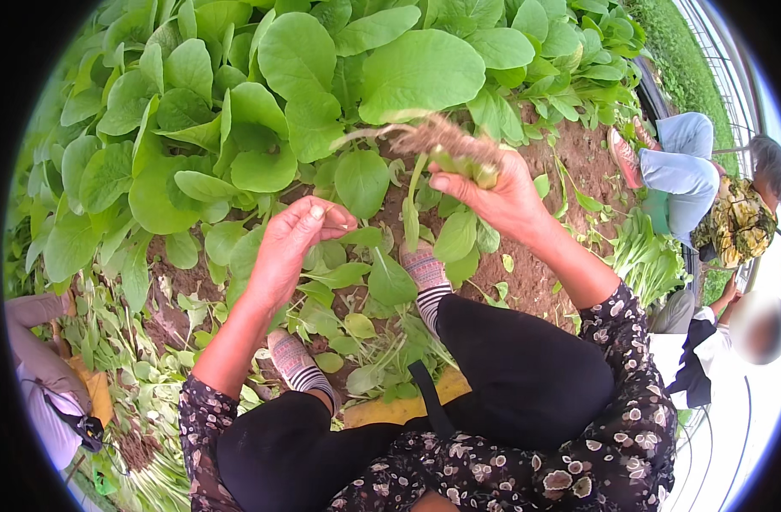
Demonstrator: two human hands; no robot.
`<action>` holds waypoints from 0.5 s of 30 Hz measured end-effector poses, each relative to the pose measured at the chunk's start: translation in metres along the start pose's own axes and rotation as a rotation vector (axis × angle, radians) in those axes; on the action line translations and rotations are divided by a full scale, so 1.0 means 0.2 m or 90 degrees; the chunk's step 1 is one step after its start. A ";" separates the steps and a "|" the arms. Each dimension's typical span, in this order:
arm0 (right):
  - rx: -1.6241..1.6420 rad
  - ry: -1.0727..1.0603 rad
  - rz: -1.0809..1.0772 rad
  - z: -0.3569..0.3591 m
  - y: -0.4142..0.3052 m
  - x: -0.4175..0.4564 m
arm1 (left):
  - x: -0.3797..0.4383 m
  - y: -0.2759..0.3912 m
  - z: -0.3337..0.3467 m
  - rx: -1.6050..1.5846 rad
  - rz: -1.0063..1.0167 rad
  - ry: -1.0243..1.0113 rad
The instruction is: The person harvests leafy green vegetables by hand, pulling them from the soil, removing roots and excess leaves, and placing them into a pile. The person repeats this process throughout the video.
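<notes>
My right hand (499, 192) grips a small bundle of leafy green plants by the pale green stem bases (464, 168). Their brown, soil-covered roots (429, 136) point up and to the left, slightly blurred. Lower and to the left, my left hand (307, 224) is apart from the bundle, its thumb and fingertips pinched together over a thin pale bit; what it is, I cannot tell. Broad-leaved greens (217, 128) stand rooted just beyond both hands. Loose leaves (390, 281) lie on the soil between my feet.
Picked greens (646, 256) are heaped at the right, near a seated person (685, 173); another person (704, 352) sits below. At the left edge a further person (51, 384) sits beside more pulled plants (153, 473). Brown soil (582, 153) shows beyond my right arm.
</notes>
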State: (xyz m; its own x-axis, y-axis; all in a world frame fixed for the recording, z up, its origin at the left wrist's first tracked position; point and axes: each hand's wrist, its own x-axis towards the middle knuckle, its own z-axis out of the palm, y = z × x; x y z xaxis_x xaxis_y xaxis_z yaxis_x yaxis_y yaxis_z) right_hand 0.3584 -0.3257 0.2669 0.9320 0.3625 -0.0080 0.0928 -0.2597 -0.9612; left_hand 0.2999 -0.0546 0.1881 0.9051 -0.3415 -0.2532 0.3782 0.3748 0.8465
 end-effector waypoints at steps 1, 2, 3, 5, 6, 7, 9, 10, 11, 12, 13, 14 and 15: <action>0.110 0.013 0.099 -0.04 -0.01 0.00 | -0.01 0.02 0.01 0.012 0.009 -0.013; 0.146 0.003 0.134 -0.07 -0.02 0.01 | -0.03 0.05 0.01 0.022 0.008 -0.011; 0.186 -0.007 0.165 -0.09 -0.05 0.03 | -0.05 0.09 0.01 0.041 0.011 -0.013; 0.175 0.047 0.169 -0.04 -0.10 0.05 | -0.09 0.18 0.02 0.079 0.018 -0.015; 0.157 0.033 0.168 -0.04 -0.09 0.05 | -0.12 0.22 0.04 0.090 0.012 -0.010; 0.133 0.046 0.150 -0.03 -0.10 0.05 | -0.13 0.26 0.06 0.101 0.015 -0.021; 0.147 0.047 0.160 -0.04 -0.13 0.04 | -0.17 0.34 0.09 0.126 0.019 -0.037; 0.176 0.040 0.146 -0.05 -0.15 0.03 | -0.19 0.38 0.12 0.139 0.025 -0.032; 0.204 0.032 0.132 -0.06 -0.18 0.03 | -0.21 0.43 0.14 0.168 0.031 -0.025; 0.232 0.020 0.120 -0.07 -0.20 0.02 | -0.23 0.47 0.16 0.195 0.037 -0.015; 0.261 0.009 0.101 -0.06 -0.23 0.01 | -0.24 0.52 0.18 0.223 0.042 -0.005; 0.289 -0.004 0.081 -0.06 -0.28 0.00 | -0.25 0.56 0.20 0.241 0.056 0.007; 0.315 -0.014 0.064 -0.06 -0.31 -0.01 | -0.25 0.61 0.23 0.244 0.067 0.019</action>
State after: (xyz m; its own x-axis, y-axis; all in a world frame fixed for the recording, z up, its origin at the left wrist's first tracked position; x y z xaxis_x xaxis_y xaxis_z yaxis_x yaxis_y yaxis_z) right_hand 0.3543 -0.3218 0.3298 0.9200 0.3770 -0.1071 -0.1783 0.1592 -0.9710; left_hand 0.2912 -0.0320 0.3252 0.9425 -0.2908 -0.1645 0.1882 0.0552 0.9806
